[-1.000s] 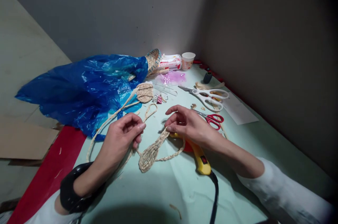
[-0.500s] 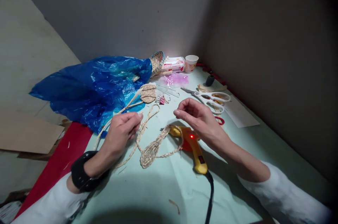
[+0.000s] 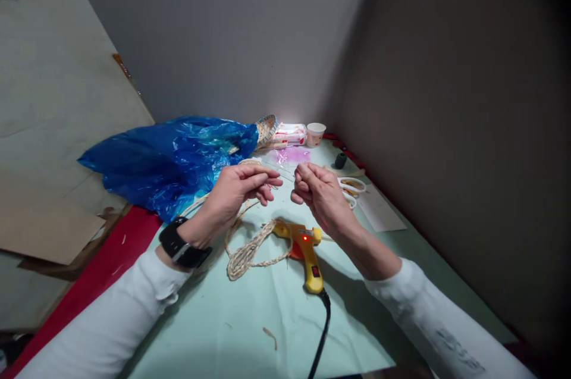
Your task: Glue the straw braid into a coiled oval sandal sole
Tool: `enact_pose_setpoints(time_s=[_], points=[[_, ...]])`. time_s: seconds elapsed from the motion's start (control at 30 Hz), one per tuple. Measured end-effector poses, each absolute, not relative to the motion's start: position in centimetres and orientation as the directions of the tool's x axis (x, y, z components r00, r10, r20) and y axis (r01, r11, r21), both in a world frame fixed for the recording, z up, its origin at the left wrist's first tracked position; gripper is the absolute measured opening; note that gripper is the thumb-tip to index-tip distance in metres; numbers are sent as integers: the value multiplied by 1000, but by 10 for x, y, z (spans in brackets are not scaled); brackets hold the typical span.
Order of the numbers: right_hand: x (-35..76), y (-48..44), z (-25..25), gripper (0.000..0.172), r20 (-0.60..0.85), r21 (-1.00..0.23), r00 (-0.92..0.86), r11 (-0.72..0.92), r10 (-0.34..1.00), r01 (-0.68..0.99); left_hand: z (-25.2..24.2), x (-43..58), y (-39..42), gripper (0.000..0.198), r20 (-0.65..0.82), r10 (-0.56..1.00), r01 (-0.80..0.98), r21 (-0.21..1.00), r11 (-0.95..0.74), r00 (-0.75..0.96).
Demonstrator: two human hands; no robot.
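My left hand (image 3: pixel 241 188) hovers over the table with thumb and forefinger pressed together and the other fingers loosely bent. My right hand (image 3: pixel 319 191) faces it a short way off, its fingers curled in a tight pinch. Whatever either hand holds, if anything, is too small or hidden. Below them lies a bundled braided straw cord (image 3: pixel 250 254), with a loop running up behind my left hand. Partly under that cord rests a yellow hot glue gun (image 3: pixel 307 254), its red light lit. Scissors with white handles (image 3: pixel 352 185) are half covered by my right hand.
A blue plastic bag (image 3: pixel 169 159) spreads over the left back, beside a woven straw piece (image 3: pixel 266 129). Behind stand a tissue pack (image 3: pixel 292 135) and paper cup (image 3: pixel 316 134). A dark thread spool (image 3: pixel 340 160) and white paper (image 3: pixel 381 209) lie right. The glue gun's black cable (image 3: pixel 323 325) runs toward me.
My hands have come closer together. The left has moved right, away from the cord, and the right has curled its fingers in. The view has tilted up a little.
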State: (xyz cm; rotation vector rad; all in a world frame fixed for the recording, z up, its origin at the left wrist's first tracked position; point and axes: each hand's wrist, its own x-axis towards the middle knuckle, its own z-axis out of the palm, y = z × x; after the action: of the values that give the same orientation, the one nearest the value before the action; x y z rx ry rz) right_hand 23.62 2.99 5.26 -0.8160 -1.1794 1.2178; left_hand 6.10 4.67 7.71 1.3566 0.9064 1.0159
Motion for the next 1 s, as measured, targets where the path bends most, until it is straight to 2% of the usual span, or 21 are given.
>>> enact_pose_setpoints(time_s=[0.27, 0.43, 0.57, 0.6, 0.67, 0.7, 0.8, 0.87, 1.0], points=[[260, 30, 52, 54, 244, -948, 46, 249, 969, -201, 69, 78, 51, 36, 56, 971, 73, 994, -75, 234], [281, 31, 40, 34, 301, -947, -58, 291, 952, -134, 65, 63, 67, 36, 156, 972, 191, 963, -189, 176], [286, 33, 27, 17, 317, -947, -122, 307, 941, -88, 69, 43, 78, 66, 288, 943, 367, 870, -330, 167], [287, 34, 24, 18, 321, -947, -125, 314, 939, -74, 71, 39, 79, 58, 307, 941, 435, 834, -339, 145], [288, 35, 20, 20, 329, -944, -132, 328, 935, -32, 72, 30, 77, 25, 328, 941, 569, 761, -313, 80], [289, 35, 19, 19, 330, -943, -140, 333, 934, -1, 72, 27, 74, 25, 328, 943, 623, 729, -284, 46], [292, 35, 20, 14, 317, -933, -168, 339, 934, 124, 67, 23, 60, 34, 252, 964, 736, 636, -230, 83], [293, 34, 23, 17, 311, -911, -176, 346, 934, 226, 60, 26, 48, 25, 154, 968, 775, 580, -249, 196], [289, 26, 29, 17, 291, -819, -253, 377, 923, 434, 44, 39, 29, 26, -48, 924, 802, 514, -303, 380]])
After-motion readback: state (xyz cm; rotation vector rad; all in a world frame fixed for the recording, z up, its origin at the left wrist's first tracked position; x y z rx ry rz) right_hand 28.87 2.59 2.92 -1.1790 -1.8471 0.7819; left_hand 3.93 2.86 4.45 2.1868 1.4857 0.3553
